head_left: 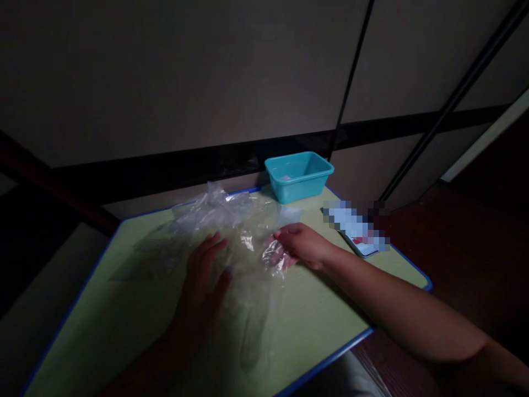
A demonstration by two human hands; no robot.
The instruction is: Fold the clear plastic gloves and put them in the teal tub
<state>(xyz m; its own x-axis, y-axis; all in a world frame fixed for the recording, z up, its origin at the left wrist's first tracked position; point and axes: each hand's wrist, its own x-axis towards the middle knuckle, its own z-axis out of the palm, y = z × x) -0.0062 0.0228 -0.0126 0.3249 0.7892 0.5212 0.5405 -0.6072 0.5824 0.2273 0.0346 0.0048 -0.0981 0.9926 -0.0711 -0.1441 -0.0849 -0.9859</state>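
A crumpled clear plastic bag is spread between my two hands over the table. My right hand pinches its right edge between thumb and fingers, and some of the film covers the fingertips. My left hand is at the bag's left side with fingers and thumb apart; whether it touches the film I cannot tell. Thin see-through film hangs down toward the near side of the table. More crumpled clear plastic lies behind my left hand, and the dim light hides where one piece ends and another begins.
A turquoise plastic basket stands at the table's far edge, with something pale inside. To the right lies a phone-like flat object, partly blurred out. The yellow-green table has a blue rim. Behind it rises a cabinet front.
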